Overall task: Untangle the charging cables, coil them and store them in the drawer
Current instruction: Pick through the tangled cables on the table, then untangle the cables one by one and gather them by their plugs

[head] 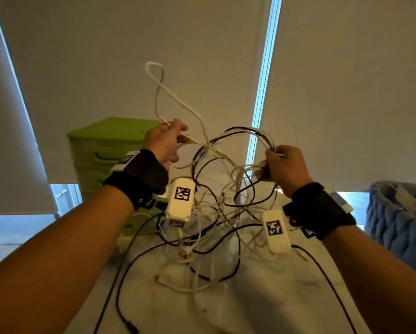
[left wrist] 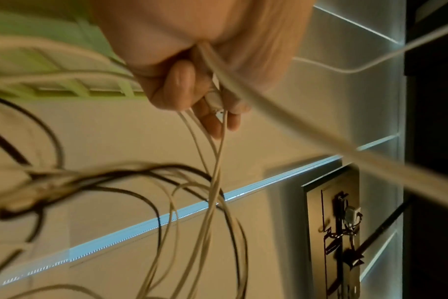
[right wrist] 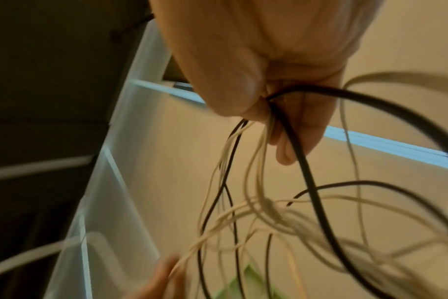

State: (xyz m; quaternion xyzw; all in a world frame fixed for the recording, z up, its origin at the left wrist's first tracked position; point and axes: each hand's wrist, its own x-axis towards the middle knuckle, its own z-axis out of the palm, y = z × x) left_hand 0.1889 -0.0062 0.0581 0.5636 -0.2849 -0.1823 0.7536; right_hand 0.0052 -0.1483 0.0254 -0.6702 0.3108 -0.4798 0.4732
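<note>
A tangle of white and black charging cables (head: 216, 206) hangs between my raised hands, its lower part trailing onto the white table (head: 262, 307). My left hand (head: 164, 143) pinches white cable strands (left wrist: 212, 153); one white loop (head: 155, 68) sticks up above it. My right hand (head: 280, 165) grips a bunch of white and black cables (right wrist: 258, 141), with a thick black cable (right wrist: 307, 165) running out of the fist. The green drawer unit (head: 105, 150) stands behind my left wrist, drawers shut.
Roller blinds (head: 130, 68) cover the window behind the table. A grey-blue knitted blanket (head: 399, 222) lies at the right edge. A black cable end (head: 130, 326) trails on the table near the front.
</note>
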